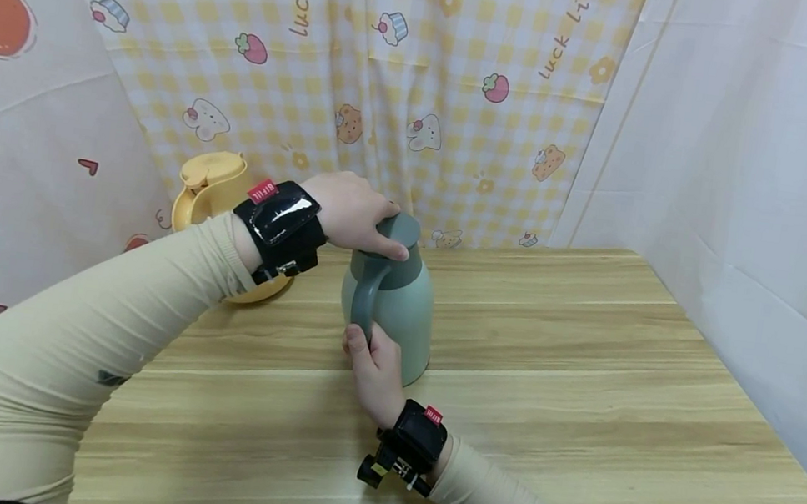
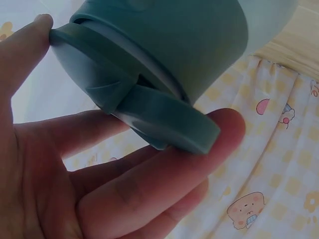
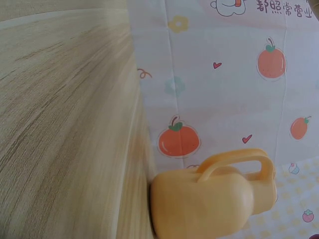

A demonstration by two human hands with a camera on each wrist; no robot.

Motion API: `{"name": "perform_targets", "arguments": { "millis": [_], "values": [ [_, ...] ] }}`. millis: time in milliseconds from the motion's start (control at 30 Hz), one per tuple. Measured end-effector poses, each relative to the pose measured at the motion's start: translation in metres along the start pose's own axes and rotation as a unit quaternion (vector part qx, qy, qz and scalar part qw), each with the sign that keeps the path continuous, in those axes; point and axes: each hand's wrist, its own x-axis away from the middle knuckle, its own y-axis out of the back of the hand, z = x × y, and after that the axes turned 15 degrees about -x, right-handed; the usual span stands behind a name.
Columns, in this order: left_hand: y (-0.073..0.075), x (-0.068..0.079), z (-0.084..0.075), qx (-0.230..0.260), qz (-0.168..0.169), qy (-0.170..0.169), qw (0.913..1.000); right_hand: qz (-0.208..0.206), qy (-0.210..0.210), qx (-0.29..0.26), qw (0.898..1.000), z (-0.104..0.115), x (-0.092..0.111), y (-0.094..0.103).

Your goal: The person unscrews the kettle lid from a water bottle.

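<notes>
A pale green thermal jug (image 1: 407, 311) with a darker grey-green collar, handle and lid stands upright on the wooden table. My right hand (image 1: 380, 371) grips the lower part of its handle (image 1: 366, 294). From above, my left hand (image 1: 351, 212) holds the lid (image 1: 402, 231) between thumb and fingers. In the left wrist view, the lid (image 2: 89, 69) shows a pale gap along the collar (image 2: 169, 40), and the fingers (image 2: 149, 191) reach round its edge. The right wrist view shows neither my right hand nor the green jug.
A yellow jug (image 1: 212, 178) stands at the back left, partly hidden behind my left forearm; its body and handle show in the right wrist view (image 3: 199, 204). Patterned curtains (image 1: 394, 83) hang behind the table (image 1: 585, 375) and along its sides.
</notes>
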Motion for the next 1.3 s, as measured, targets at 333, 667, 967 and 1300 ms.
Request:
{"name": "perform_targets", "arguments": {
  "millis": [333,667,967,1300],
  "values": [
    [0.001,0.001,-0.005,0.016,-0.006,0.020,0.9997,-0.003,-0.009,-0.003,1.000,-0.001,0.000,0.000],
    [0.003,0.001,-0.011,0.021,-0.006,0.042,0.9989,-0.002,-0.006,0.000,1.000,0.000,0.000,0.001],
    [0.004,0.000,-0.015,0.014,-0.007,0.046,0.9988,0.002,-0.006,0.005,1.000,0.003,0.000,0.002],
    [-0.002,0.003,-0.014,0.043,-0.039,0.045,0.9973,0.017,-0.026,0.007,0.999,0.005,0.000,0.006]
  ]
}}
